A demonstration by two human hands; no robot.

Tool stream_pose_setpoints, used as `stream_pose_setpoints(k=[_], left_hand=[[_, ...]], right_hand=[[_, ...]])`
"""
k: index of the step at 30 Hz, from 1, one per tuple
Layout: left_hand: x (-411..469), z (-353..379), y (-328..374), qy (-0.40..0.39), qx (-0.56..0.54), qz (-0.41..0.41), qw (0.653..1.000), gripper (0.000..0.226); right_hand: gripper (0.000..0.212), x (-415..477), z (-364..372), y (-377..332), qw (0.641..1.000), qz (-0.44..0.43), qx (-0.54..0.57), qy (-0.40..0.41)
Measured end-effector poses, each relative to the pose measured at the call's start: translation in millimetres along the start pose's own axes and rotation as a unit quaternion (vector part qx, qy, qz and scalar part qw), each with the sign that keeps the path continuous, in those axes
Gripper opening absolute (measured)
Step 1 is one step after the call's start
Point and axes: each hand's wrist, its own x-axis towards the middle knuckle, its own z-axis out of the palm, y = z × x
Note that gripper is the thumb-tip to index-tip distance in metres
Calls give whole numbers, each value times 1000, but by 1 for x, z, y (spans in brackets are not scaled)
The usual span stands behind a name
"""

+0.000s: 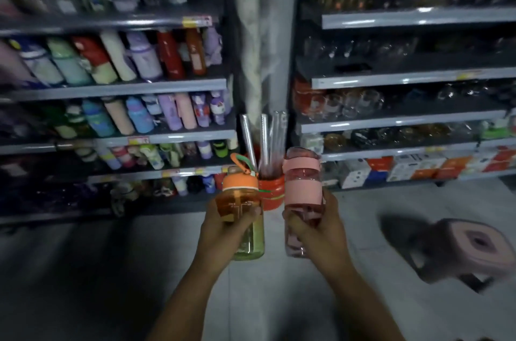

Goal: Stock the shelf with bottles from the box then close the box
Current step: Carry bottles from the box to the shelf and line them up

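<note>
Mid-stocking: the left hand (pixel 223 232) grips an orange-capped bottle (pixel 240 201) and the right hand (pixel 317 232) grips a pink-banded bottle (pixel 303 187), neither yet on the bottle shelf (pixel 120 88) up-left; box unseen, closing not begun.

Dim frame; heavy motion blur on left shelves (pixel 117 86); glare spots on right shelf edges; floor (pixel 279 299) paler.

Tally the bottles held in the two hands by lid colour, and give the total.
Orange-lidded translucent orange-and-green plastic bottle, gripped by the left hand: 1
Pink-lidded translucent pink plastic bottle, gripped by the right hand: 1
Total: 2
</note>
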Motion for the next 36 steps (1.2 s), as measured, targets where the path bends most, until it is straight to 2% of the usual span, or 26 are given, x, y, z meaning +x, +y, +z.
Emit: stream_pose_setpoints(k=[2, 4, 6, 8, 11, 16, 21, 26, 28, 32, 36], left_hand=[[35, -31, 19, -6, -11, 21, 1000, 63], [69, -56, 37, -10, -18, 37, 999, 73], [101, -75, 56, -4, -19, 57, 998, 74], [139, -92, 76, 10, -29, 71, 997, 66], [199, -105, 100, 17, -30, 97, 995, 47], [301, -115, 147, 66, -45, 133, 988, 43], [386, -132, 208, 102, -64, 143, 982, 70], [453, -159, 269, 117, -78, 182, 973, 50], [477, -170, 291, 123, -70, 192, 971, 51], [526, -191, 326, 88, -54, 199, 975, 58], [571, -214, 343, 53, -53, 217, 973, 45]], right_hand=[[66, 22, 44, -18, 999, -34, 9, 2], [71, 43, 78, -37, 998, -57, 12, -8], [66, 66, 106, -59, 997, -68, 21, -20], [60, 96, 134, -83, 996, -82, 25, -34], [64, 153, 171, -104, 993, -113, 24, -30], [63, 257, 220, -140, 987, -147, 24, -54], [69, 359, 260, -200, 976, -189, 7, -105], [63, 438, 304, -253, 969, -218, 4, -119], [62, 460, 319, -273, 968, -224, 2, -116], [62, 497, 353, -305, 967, -233, 12, -102], [73, 524, 388, -328, 972, -221, 15, -77]])
